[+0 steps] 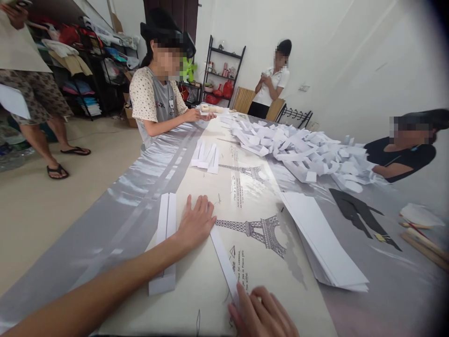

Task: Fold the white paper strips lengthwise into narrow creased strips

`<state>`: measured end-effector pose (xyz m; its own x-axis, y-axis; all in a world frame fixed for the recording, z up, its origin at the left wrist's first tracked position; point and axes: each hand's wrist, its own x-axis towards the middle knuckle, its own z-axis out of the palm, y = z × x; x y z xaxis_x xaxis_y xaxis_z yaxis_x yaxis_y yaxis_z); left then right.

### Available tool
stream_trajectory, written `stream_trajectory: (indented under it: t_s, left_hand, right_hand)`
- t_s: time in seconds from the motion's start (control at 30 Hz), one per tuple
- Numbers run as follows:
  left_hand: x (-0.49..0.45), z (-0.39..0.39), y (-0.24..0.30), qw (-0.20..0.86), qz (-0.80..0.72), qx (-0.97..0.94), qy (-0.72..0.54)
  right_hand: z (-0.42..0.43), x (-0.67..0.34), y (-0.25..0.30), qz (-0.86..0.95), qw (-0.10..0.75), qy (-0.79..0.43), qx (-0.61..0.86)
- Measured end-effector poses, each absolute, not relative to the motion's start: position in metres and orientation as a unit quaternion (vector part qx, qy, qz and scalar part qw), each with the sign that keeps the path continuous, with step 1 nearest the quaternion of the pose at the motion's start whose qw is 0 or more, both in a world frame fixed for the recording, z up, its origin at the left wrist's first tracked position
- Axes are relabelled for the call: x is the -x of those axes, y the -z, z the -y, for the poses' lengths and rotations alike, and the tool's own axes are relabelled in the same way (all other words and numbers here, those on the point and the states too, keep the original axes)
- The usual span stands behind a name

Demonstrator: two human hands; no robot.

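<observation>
A narrow white paper strip (pixel 224 262) runs slantwise over the printed tablecloth between my two hands. My left hand (pixel 196 222) is palm down on the cloth, with the fingers at its right side closed on the strip's far end. At the near end, my right hand (pixel 264 313) pinches the strip between thumb and fingers; it is slightly blurred and partly cut off by the bottom edge. Left of the strip, partly under my left forearm, lies a folded white paper piece (pixel 163 276) with a long slit down it.
A stack of white paper sheets (pixel 326 238) lies to the right. Beyond it spreads a big heap of folded paper pieces (pixel 298 145). More strips (pixel 206 157) lie ahead. A person (pixel 154 93) sits at the table's left, another (pixel 400 154) at its right. Dark flat pieces (pixel 354 210) lie far right.
</observation>
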<state>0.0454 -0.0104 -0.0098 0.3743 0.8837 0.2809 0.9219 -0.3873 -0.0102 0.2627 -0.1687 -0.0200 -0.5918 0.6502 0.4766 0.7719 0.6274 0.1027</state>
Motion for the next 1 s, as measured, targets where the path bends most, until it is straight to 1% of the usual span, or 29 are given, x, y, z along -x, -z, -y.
stream_trajectory:
  t_s: [0.07,0.13,0.23,0.3,0.5,0.63,0.7,0.77,0.83,0.9,1.0]
  left_hand:
    - [-0.046,0.012,0.005,0.110,0.509,0.847,0.108]
    - [-0.042,0.013,-0.001,0.111,0.432,0.888,0.110]
    - [-0.027,0.011,-0.007,0.054,0.287,0.946,0.142]
    - [-0.016,0.007,-0.008,0.036,0.233,0.957,0.169]
    - [-0.003,0.001,-0.010,0.080,0.236,0.945,0.213]
    - [0.006,0.002,-0.021,0.110,0.240,0.948,0.179]
    - [0.016,0.000,-0.027,0.104,0.251,0.950,0.153]
    - [0.030,-0.005,-0.032,0.077,0.260,0.952,0.142]
    - [0.043,-0.011,-0.034,0.040,0.276,0.947,0.157]
    - [0.053,-0.015,-0.034,-0.018,0.298,0.938,0.179]
    - [0.059,-0.015,-0.033,-0.132,0.321,0.918,0.192]
  right_hand:
    - [0.147,-0.250,0.007,0.877,0.157,0.153,0.427]
    - [0.122,-0.244,-0.004,0.875,0.121,0.129,0.450]
    - [0.087,-0.250,-0.018,0.878,0.076,0.090,0.464]
    - [0.067,-0.260,-0.029,0.879,0.057,0.055,0.471]
    - [0.029,-0.248,-0.054,0.894,0.091,-0.031,0.437]
    - [0.012,-0.231,-0.047,0.910,0.085,-0.063,0.400]
    - [0.006,-0.235,-0.041,0.913,0.099,-0.076,0.388]
    - [0.002,-0.248,-0.037,0.911,0.120,-0.094,0.382]
    - [0.000,-0.262,-0.036,0.905,0.135,-0.116,0.386]
    - [0.000,-0.272,-0.037,0.899,0.136,-0.143,0.391]
    - [0.001,-0.277,-0.039,0.888,0.127,-0.178,0.405]
